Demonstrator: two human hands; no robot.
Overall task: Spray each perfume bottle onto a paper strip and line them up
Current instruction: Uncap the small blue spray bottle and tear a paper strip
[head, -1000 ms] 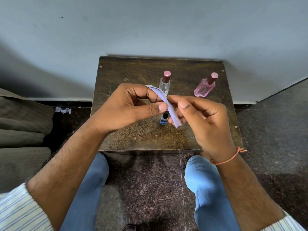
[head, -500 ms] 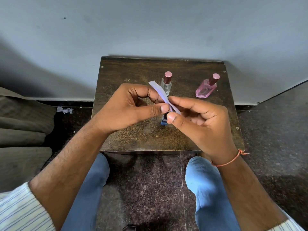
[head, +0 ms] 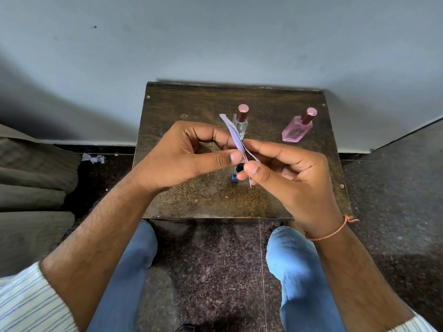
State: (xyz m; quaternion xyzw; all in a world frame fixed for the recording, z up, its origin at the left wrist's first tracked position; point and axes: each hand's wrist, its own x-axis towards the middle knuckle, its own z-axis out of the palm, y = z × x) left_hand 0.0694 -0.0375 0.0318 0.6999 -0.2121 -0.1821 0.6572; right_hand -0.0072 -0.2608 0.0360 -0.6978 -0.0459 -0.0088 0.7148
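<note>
Hands: our left hand (head: 189,154) and right hand (head: 290,173) meet, both pinching the paper strip (head: 236,140) | Strip: long way runs away from us | Bottles: clear bottle (head: 241,121) just past our fingers; pink bottle (head: 297,127) nearer the right hand

The blue bottle (head: 237,173) on the counter (head: 182,109) shows only a sliver; the left hand (head: 189,159) and right hand (head: 290,178) cover the rest. The strip (head: 233,134) vanishes mid-length where both thumbs pinch it. The clear bottle (head: 241,124) has its base behind the strip and fingers. Lettering on the pink bottle (head: 297,129) is too small to read. Both sleeves run off the bottom edge.
</note>
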